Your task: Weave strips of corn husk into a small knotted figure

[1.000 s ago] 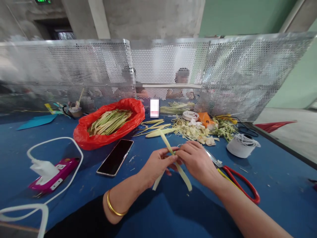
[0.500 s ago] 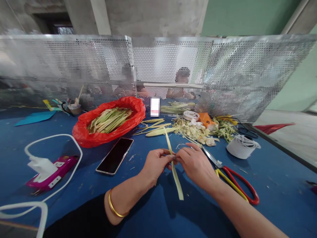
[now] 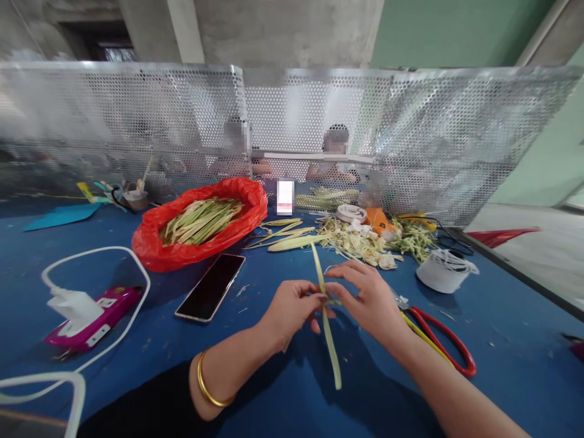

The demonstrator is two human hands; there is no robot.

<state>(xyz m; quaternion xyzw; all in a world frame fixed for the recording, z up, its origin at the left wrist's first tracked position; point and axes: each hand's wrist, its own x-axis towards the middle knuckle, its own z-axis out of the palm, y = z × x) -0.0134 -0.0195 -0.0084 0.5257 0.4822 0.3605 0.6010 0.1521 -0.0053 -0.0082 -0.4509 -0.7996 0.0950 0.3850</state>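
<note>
A long pale green leaf strip (image 3: 331,350) runs upright between my hands, with a short yellowish piece (image 3: 335,302) crossing it. My left hand (image 3: 296,307) pinches the strip near its middle between thumb and fingers. Just to the right, my right hand (image 3: 365,298) has its fingers apart, their tips close to the strip and the crossing piece; nothing is gripped in it. Scissors with red and yellow handles (image 3: 449,340) lie beside my right wrist, their blades mostly hidden behind my right hand.
A red bag (image 3: 157,258) of leaf strips and a phone (image 3: 212,289) lie left. Far left is a purple power strip (image 3: 98,325). Behind my hands are dried husks (image 3: 356,243), a white roll (image 3: 444,271) and a perforated screen (image 3: 310,103); people sit beyond it.
The right fingers have opened and spread away from the strip. The strip has shifted slightly right in my left hand, and the yellowish crossing piece now shows.
</note>
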